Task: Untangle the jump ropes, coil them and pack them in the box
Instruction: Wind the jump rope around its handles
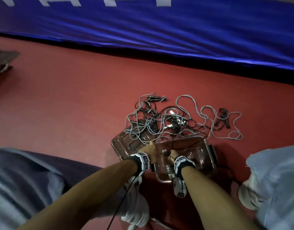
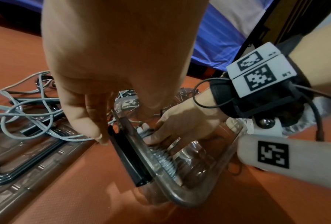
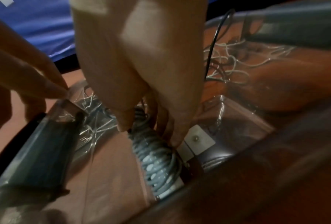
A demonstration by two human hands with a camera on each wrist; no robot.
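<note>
Inside the clear box (image 1: 201,156) on the red floor (image 1: 68,105), the right hand (image 2: 182,122) grips a coiled grey rope (image 3: 157,154), while the left hand (image 2: 103,68), fingers straight, touches the box's rim beside the tangled ropes (image 1: 181,120).

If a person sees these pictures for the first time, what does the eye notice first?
First, the tangle of grey and black jump ropes on the red floor, partly lying over the box lid. Then the right hand inside the clear box, holding a coiled grey rope.
</note>
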